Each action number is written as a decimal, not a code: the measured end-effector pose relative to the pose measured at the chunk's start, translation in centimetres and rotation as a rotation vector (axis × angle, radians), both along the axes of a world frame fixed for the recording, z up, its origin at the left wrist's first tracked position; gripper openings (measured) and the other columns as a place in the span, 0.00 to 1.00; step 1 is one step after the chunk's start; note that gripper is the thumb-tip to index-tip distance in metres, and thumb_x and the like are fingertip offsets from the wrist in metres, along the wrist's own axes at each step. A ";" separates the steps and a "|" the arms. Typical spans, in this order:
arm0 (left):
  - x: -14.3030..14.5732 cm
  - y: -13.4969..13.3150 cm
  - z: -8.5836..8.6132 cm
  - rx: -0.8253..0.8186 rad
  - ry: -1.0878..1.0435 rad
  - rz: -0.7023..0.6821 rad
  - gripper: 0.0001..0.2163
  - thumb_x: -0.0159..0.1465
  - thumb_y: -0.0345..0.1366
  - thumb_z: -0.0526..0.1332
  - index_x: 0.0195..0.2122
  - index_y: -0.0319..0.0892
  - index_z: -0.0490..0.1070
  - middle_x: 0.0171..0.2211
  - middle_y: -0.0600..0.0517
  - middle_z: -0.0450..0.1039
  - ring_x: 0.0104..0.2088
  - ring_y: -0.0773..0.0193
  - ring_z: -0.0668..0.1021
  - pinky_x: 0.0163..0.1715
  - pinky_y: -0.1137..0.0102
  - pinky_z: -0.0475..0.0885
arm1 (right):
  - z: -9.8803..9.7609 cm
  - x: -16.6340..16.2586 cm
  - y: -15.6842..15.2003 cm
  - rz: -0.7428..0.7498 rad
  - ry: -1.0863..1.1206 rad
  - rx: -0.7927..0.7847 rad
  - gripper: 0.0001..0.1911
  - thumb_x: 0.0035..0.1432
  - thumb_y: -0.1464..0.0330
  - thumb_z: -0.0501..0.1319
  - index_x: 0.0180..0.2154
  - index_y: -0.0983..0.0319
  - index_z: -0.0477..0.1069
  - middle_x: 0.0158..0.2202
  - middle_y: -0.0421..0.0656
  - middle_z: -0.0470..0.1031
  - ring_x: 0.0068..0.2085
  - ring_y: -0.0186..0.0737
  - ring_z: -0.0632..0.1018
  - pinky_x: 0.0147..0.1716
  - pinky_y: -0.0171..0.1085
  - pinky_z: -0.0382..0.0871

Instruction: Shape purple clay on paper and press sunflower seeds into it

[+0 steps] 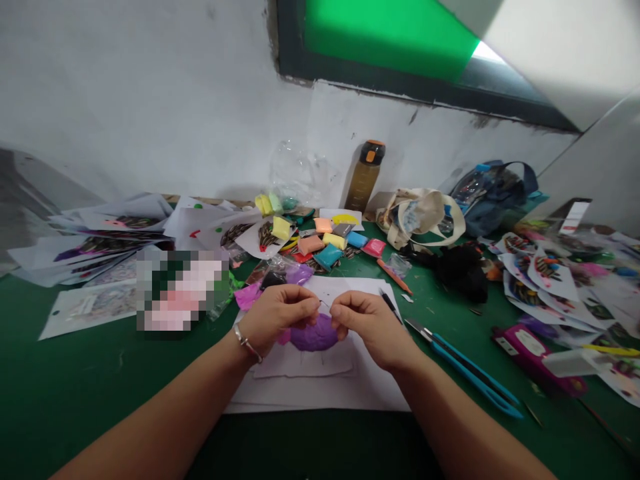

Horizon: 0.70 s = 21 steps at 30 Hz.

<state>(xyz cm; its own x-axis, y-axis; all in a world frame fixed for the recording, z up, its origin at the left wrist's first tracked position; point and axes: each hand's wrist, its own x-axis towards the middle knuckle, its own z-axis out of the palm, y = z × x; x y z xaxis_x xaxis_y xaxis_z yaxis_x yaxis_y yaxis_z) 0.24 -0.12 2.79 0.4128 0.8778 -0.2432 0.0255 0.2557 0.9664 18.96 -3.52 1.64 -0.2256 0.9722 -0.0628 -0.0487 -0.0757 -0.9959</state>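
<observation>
Both my hands meet over the stacked white paper (pixel 375 393), fingertips a short gap apart. My left hand (pixel 280 317), with a silver bracelet at the wrist, is closed in a pinch. My right hand (pixel 367 327) is pinched in the same way. Something thin and dark shows between the fingertips, too small to name. Beneath them lies a flattened purple clay shape (pixel 315 335) on a cut piece of white paper (pixel 300 365), with pink clay at its left edge. Faint drawn lines run below the purple.
Several coloured clay packets (pixel 327 257) lie behind the paper. A blue utility knife (pixel 475 373), a black pen (pixel 391 307) and an orange stick (pixel 395 275) are to the right. A bottle (pixel 364 177) stands by the wall. Paper piles (pixel 115 240) fill the left.
</observation>
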 end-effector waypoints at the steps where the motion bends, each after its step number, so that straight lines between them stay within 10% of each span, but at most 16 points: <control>1: -0.1 0.1 0.0 -0.005 -0.006 0.015 0.12 0.51 0.42 0.69 0.29 0.37 0.74 0.23 0.52 0.73 0.24 0.68 0.72 0.26 0.73 0.65 | 0.0 0.0 0.0 0.008 0.016 -0.013 0.07 0.54 0.65 0.64 0.29 0.63 0.72 0.24 0.37 0.72 0.25 0.31 0.72 0.29 0.33 0.66; 21: -1.1 0.7 1.0 -0.023 -0.022 0.214 0.15 0.48 0.44 0.72 0.28 0.38 0.73 0.24 0.53 0.74 0.27 0.67 0.75 0.28 0.73 0.67 | 0.0 0.1 -0.1 0.065 0.055 -0.028 0.08 0.51 0.66 0.66 0.28 0.63 0.69 0.24 0.34 0.67 0.25 0.29 0.68 0.27 0.31 0.62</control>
<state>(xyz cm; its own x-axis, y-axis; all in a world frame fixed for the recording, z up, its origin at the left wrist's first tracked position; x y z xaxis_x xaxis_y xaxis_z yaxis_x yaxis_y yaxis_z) -0.82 0.58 3.81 0.2232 0.9401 -0.2575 -0.0525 0.2754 0.9599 19.11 -3.61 1.61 -0.2919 0.9535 -0.0755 -0.0975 -0.1081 -0.9893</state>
